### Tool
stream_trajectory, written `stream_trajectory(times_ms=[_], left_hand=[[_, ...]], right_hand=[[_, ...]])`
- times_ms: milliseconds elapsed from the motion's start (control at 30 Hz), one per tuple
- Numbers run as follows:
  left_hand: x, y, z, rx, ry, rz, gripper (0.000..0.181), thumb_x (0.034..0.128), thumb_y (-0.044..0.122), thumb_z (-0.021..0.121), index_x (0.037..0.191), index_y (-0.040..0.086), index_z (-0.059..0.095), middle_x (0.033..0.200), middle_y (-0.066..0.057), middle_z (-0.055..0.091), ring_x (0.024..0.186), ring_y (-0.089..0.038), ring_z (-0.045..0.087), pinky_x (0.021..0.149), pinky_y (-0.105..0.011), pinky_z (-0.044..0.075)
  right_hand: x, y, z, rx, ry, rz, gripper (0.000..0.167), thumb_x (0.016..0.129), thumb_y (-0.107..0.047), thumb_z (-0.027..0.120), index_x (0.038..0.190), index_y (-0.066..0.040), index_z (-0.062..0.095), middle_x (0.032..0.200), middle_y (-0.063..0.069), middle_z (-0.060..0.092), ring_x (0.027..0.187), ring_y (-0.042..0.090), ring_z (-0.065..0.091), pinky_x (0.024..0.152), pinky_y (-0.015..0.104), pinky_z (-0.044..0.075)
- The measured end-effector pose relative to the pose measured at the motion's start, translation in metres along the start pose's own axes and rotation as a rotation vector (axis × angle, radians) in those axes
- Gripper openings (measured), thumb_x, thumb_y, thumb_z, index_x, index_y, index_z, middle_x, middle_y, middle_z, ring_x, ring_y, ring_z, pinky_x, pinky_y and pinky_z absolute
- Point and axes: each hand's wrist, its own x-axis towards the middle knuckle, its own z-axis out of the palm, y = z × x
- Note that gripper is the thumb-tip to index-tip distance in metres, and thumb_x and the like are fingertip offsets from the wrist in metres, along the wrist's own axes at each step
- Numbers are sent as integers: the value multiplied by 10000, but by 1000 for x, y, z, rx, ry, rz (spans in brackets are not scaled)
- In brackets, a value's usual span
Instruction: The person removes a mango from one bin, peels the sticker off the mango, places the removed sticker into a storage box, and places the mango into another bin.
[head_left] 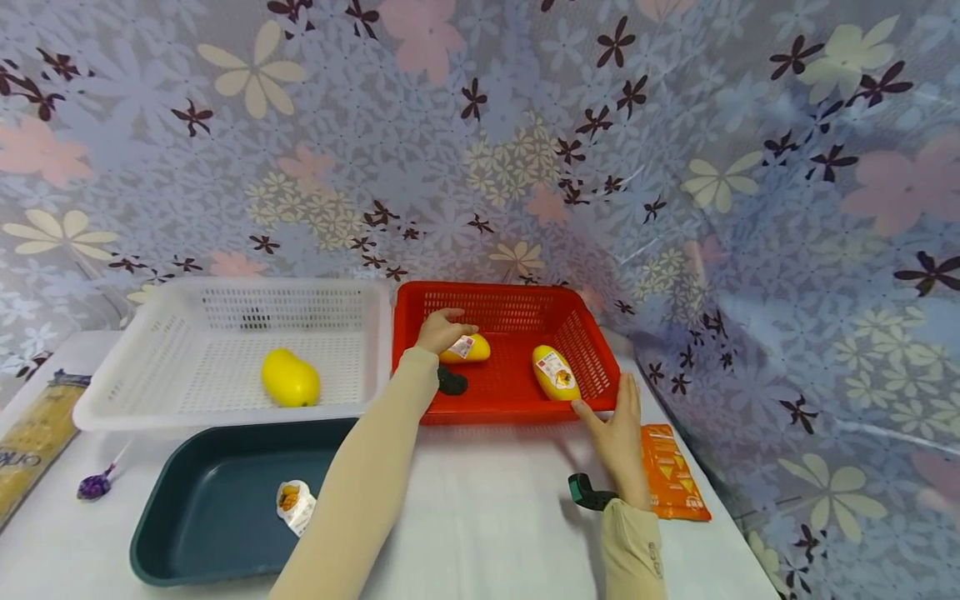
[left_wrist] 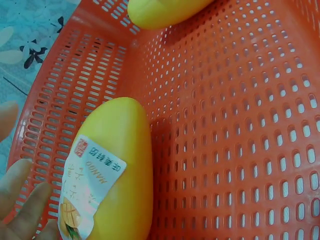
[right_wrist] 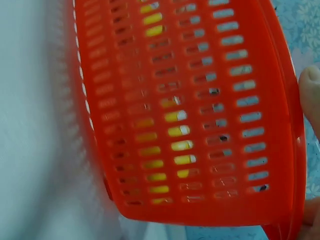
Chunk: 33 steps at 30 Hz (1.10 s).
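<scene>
My left hand [head_left: 441,332] reaches into the red plastic basket [head_left: 491,408], just over a yellow toy mango [head_left: 474,348] with a white label. In the left wrist view its fingers [left_wrist: 31,212] are spread beside the mango [left_wrist: 127,170], with no grip on it visible. A second labelled mango [head_left: 556,372] lies at the basket's right side. My right hand [head_left: 621,429] rests at the basket's front right corner, thumb at the front rim and fingers extended along the right side. Through the basket's slots in the right wrist view, yellow mango [right_wrist: 155,175] shows.
A white basket [head_left: 180,417] on the left holds an unlabelled mango [head_left: 290,378]. In front of it, a dark teal tray [head_left: 217,500] holds a white sticker [head_left: 296,506]. An orange packet [head_left: 672,475], a purple lollipop [head_left: 96,485] and a yellow pasta bag [head_left: 37,433] lie on the table.
</scene>
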Motion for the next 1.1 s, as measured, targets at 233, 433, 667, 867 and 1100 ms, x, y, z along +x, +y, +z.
stream_trajectory(times_ms=[233,433,667,867,1100], left_hand=[[-5,1,1,127,-53,11,584,876,235,678,1411,87,500,1478,-116,472,1346,-314,446,1126,-444,372],[3,-2,3,254,-40,23,626,810,188,728,1397,114,524,1389,-118,555,1198,-292,541,1037,-403,452],[5,-10,5,467,-2,64,644,756,144,767,1363,158,552,1262,-129,626,1063,-299,573,959,-401,472],[0,-11,6,432,-87,30,682,768,134,787,1383,125,491,1294,-178,579,1096,-308,553,968,-393,468],[-4,-4,6,408,-102,58,675,796,220,775,1404,140,492,1301,-156,579,1069,-269,547,913,-358,487]], right_hand=[[1,3,-4,-44,35,-90,1014,890,-453,648,1534,34,35,1616,238,11,1506,380,-55,1214,544,-1],[4,2,-3,-37,27,-64,1012,890,-412,661,1540,11,11,1624,218,-11,1502,398,-7,1207,568,32],[7,-3,-1,-12,0,-17,985,902,-332,673,1545,-6,1,1629,199,-11,1509,369,-6,1215,546,58],[8,-1,1,15,33,-32,975,880,-281,700,1544,9,48,1617,237,42,1501,394,35,1209,559,76],[9,3,1,12,28,-38,961,882,-283,692,1536,32,63,1614,245,41,1501,396,35,1210,556,78]])
